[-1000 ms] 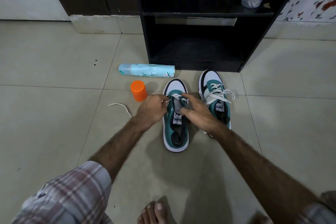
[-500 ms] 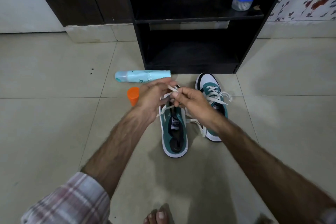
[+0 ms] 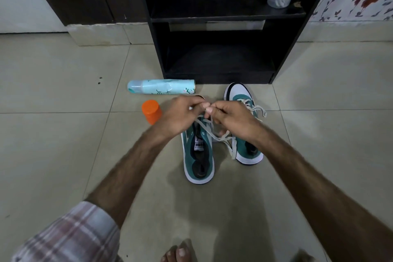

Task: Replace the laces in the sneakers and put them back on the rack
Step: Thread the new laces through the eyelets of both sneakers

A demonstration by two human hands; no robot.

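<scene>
Above the near teal suede sneaker (image 3: pixel 198 155) on the glossy tiled floor (image 3: pixel 63 144), your left hand (image 3: pixel 177 114) and right hand (image 3: pixel 230 120) meet fingertip to fingertip, each pinching the flat white lace (image 3: pixel 214 134), which droops in loose loops. Its laced twin (image 3: pixel 244 125) sits just beside, before the dark boxy rack (image 3: pixel 219 19). A dented cylindrical spray can (image 3: pixel 161 86) lies near a smooth orange cap (image 3: pixel 151 111).

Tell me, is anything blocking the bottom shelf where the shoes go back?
Nothing visible blocks it. The rack's bottom shelf looks bare, open toward both sneakers. The right sneaker sits just before it, the left sneaker nearer. The spray can lies off to the left.
</scene>
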